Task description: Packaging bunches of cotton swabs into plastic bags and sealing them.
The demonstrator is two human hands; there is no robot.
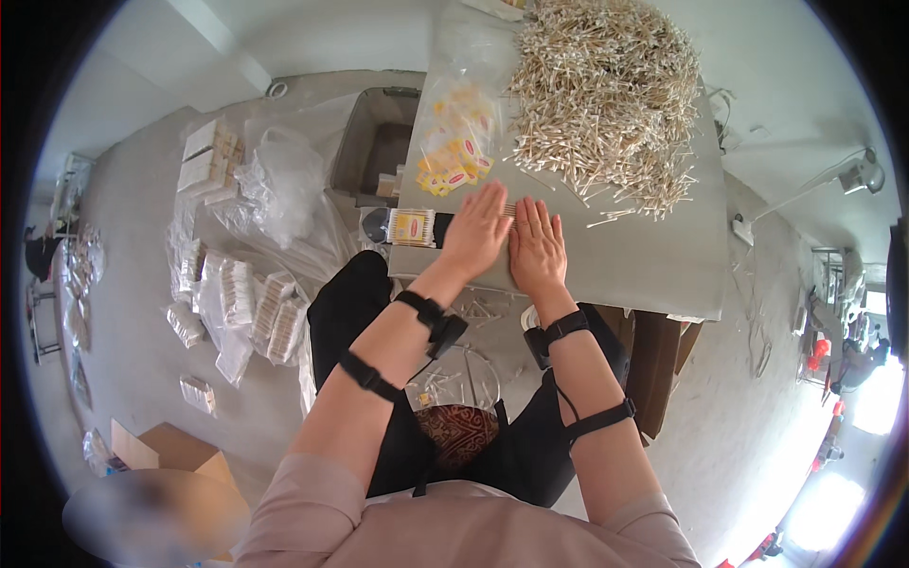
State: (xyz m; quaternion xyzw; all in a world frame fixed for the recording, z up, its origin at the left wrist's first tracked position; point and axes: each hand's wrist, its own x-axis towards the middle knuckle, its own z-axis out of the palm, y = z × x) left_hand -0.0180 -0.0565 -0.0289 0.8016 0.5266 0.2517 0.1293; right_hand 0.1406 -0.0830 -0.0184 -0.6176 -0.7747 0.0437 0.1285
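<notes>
Both hands lie close together near the front edge of the grey table point(653, 256), fingers stretched out. Between them a few thin wooden sticks of cotton swabs point(510, 210) show; the palms hide the rest. My left hand point(476, 232) is flat and slanted, beside a clear packet of cotton swabs point(412, 227) with a yellow label. That packet rests on a black holder at the table's left edge. My right hand point(538, 246) lies flat on the other side of the sticks. A large heap of loose cotton swabs point(606, 95) covers the far right of the table.
Yellow-and-white printed cards point(459, 156) lie in clear plastic at the far left of the table. A grey bin point(379, 137) stands left of it. Packed swab bundles point(251, 303) lie on the floor at left, near an open cardboard box point(180, 445). A lamp point(860, 175) is at right.
</notes>
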